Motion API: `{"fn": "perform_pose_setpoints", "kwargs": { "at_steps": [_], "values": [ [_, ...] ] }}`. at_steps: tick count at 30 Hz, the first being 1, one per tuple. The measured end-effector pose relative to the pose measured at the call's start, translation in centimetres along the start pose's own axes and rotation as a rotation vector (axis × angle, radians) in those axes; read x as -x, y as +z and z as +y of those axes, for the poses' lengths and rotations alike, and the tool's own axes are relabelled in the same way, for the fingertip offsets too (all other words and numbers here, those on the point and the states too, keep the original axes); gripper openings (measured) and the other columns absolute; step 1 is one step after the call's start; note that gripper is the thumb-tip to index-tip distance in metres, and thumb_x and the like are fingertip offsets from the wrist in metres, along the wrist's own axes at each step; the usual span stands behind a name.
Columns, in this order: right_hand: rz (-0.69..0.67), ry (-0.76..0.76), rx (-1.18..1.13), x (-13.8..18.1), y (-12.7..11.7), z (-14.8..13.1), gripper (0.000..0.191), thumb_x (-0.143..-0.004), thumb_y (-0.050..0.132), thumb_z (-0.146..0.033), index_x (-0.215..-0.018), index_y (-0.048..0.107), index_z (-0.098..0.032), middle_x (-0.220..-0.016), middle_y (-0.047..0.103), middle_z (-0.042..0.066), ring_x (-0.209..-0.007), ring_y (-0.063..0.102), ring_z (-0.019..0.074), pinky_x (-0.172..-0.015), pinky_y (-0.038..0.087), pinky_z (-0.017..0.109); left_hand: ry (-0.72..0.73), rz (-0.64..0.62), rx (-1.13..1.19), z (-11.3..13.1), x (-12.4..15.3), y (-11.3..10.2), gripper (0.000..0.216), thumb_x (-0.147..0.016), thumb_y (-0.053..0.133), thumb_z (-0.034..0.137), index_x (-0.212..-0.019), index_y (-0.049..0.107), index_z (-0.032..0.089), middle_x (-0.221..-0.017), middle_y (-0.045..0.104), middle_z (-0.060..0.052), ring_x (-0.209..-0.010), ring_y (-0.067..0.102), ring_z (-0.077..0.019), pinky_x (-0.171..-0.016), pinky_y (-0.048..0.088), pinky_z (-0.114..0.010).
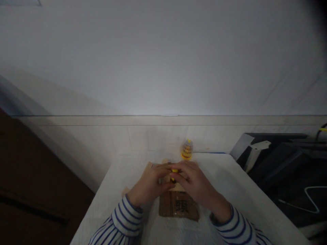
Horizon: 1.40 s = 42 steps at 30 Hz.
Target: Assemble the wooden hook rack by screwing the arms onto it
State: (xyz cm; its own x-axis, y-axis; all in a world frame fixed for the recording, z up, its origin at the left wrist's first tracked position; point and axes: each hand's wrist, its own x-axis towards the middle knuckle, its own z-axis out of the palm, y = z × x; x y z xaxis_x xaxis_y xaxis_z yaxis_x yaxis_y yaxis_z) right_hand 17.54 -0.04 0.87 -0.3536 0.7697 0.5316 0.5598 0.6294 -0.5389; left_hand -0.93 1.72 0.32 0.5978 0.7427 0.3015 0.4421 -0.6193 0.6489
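Above the middle of the table, my left hand (153, 181) and my right hand (193, 180) meet, fingers closed. Between the fingertips is a small yellow-and-black piece (174, 170); its kind is too small and blurred to name. Both hands pinch it, the right at its yellow top and the left near its dark lower part. Under the hands lies a pale flat piece (180, 186), partly covered by them. Nearer to me is a brown packet (179, 206) with dark printed characters. Behind my right hand stands a clear, tapered container (187, 149) with a yellow base and tip.
A white table (224, 190) stands against a pale wall (163, 68). Dark equipment (281, 166) and a thin white cable (310, 200) are beyond its right edge. To the left is a dark brown surface (33, 177).
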Motion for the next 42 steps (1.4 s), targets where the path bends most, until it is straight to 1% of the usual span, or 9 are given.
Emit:
{"fn": "perform_pose_setpoints", "kwargs": {
  "at_steps": [6,9,14,19,26,30,33,36,42],
  "values": [
    [-0.018,0.002,0.009,-0.4,-0.1,0.3,0.016,-0.092,0.055,-0.031,-0.104,0.063,-0.025,-0.101,0.072,0.006,-0.095,0.065,0.0225,-0.085,0.048,0.041,-0.084,-0.070,-0.051,-0.7,0.1,-1.6,0.017,-0.082,0.068,0.022,-0.099,0.071,0.022,-0.108,0.070,-0.004,-0.102,0.061,-0.0209,-0.091,0.046,-0.034],
    [0.004,-0.012,0.022,-0.5,-0.2,0.6,0.017,-0.092,0.055,-0.032,-0.105,0.063,-0.024,-0.101,0.072,0.006,-0.095,0.065,0.0225,-0.084,0.049,0.041,-0.117,-0.118,-0.092,-1.0,0.2,-1.7,0.026,-0.079,0.071,0.024,-0.105,0.070,0.023,-0.102,0.070,-0.004,-0.095,0.062,-0.0216,-0.084,0.048,-0.034],
    [-0.004,-0.020,0.050,-0.9,0.0,0.8,0.016,-0.092,0.055,-0.031,-0.102,0.064,-0.023,-0.101,0.072,0.007,-0.093,0.066,0.0229,-0.081,0.050,0.041,-0.161,-0.190,-0.045,-1.4,0.4,-1.4,0.038,-0.080,0.067,0.016,-0.116,0.064,0.025,-0.097,0.071,-0.002,-0.084,0.064,-0.0181,-0.077,0.048,-0.030],
    [-0.032,-0.046,0.065,-1.0,0.3,0.5,0.016,-0.091,0.056,-0.027,-0.104,0.064,-0.023,-0.103,0.073,0.007,-0.096,0.066,0.0228,-0.084,0.049,0.041,-0.184,-0.186,-0.029,-1.7,0.3,-1.3,0.020,-0.082,0.063,0.016,-0.101,0.068,0.021,-0.088,0.071,-0.002,-0.082,0.064,-0.0177,-0.074,0.047,-0.028],
    [-0.005,-0.055,0.093,-1.1,0.2,0.4,0.016,-0.091,0.056,-0.026,-0.103,0.066,-0.023,-0.101,0.073,0.006,-0.095,0.066,0.0222,-0.083,0.051,0.041,-0.174,-0.198,-0.031,-1.6,0.3,-1.3,0.027,-0.081,0.065,0.015,-0.106,0.067,0.024,-0.087,0.071,0.001,-0.078,0.063,-0.0154,-0.072,0.045,-0.026],
    [-0.010,-0.065,0.082,-1.0,0.3,0.5,0.017,-0.092,0.055,-0.026,-0.104,0.066,-0.021,-0.102,0.073,0.007,-0.096,0.066,0.0220,-0.084,0.051,0.040,-0.167,-0.215,-0.066,-1.1,0.3,-1.6,0.024,-0.082,0.063,0.014,-0.105,0.067,0.021,-0.090,0.071,-0.001,-0.081,0.064,-0.0168,-0.074,0.045,-0.027],
    [-0.009,-0.061,0.076,-1.0,0.4,0.5,0.017,-0.092,0.055,-0.027,-0.104,0.065,-0.021,-0.102,0.072,0.007,-0.096,0.066,0.0219,-0.084,0.051,0.040,-0.130,-0.144,-0.103,-0.6,0.3,-1.6,0.023,-0.082,0.066,0.019,-0.104,0.067,0.021,-0.093,0.072,-0.002,-0.084,0.064,-0.0185,-0.076,0.046,-0.029],
    [-0.011,-0.050,0.077,-1.0,0.4,0.5,0.017,-0.092,0.055,-0.027,-0.103,0.065,-0.021,-0.100,0.072,0.007,-0.094,0.066,0.0218,-0.083,0.051,0.040,-0.093,-0.014,-0.101,0.1,0.2,-1.3,0.034,-0.079,0.070,0.023,-0.113,0.064,0.024,-0.099,0.072,-0.002,-0.090,0.063,-0.0202,-0.083,0.046,-0.033],
    [-0.013,-0.023,0.099,-1.0,-0.3,0.5,0.016,-0.090,0.056,-0.028,-0.099,0.066,-0.019,-0.095,0.072,0.007,-0.090,0.066,0.0220,-0.081,0.051,0.039,-0.104,0.121,0.002,1.6,-0.2,0.1,0.041,-0.077,0.072,0.018,-0.117,0.062,0.024,-0.109,0.070,-0.002,-0.096,0.062,-0.0193,-0.085,0.047,-0.029]
  ]
}}
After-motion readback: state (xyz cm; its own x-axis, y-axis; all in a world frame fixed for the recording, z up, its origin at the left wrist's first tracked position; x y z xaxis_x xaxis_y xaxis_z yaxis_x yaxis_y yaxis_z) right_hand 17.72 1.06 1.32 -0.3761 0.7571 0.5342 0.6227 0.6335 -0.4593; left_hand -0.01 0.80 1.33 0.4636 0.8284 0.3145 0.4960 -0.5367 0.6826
